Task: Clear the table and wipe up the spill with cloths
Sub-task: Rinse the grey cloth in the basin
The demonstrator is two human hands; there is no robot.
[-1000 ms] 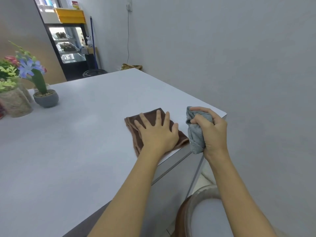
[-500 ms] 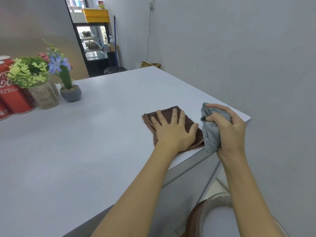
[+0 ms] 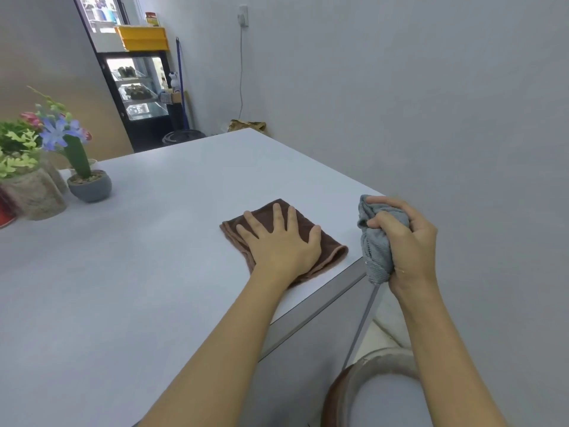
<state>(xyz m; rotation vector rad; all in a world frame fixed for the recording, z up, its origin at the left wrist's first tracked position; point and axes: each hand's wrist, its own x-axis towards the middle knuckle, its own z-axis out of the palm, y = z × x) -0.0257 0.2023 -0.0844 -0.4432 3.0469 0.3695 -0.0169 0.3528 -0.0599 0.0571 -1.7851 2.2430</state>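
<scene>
Brown cloth (image 3: 326, 241) lies folded near the right corner of the pale worktop (image 3: 154, 257), with the left hand (image 3: 281, 241) pressed flat on it, fingers (image 3: 278, 215) straight and spread. Just past the worktop's right edge, the right hand (image 3: 409, 245) grips a bunched grey cloth (image 3: 375, 251) (its lower end hangs below the fist), fingers curled tightly round it. At the far left of the worktop stand a small grey pot (image 3: 89, 186) with a green plant and a blue flower, and beside it a rough stone-like planter (image 3: 37, 195) of leafy greens
</scene>
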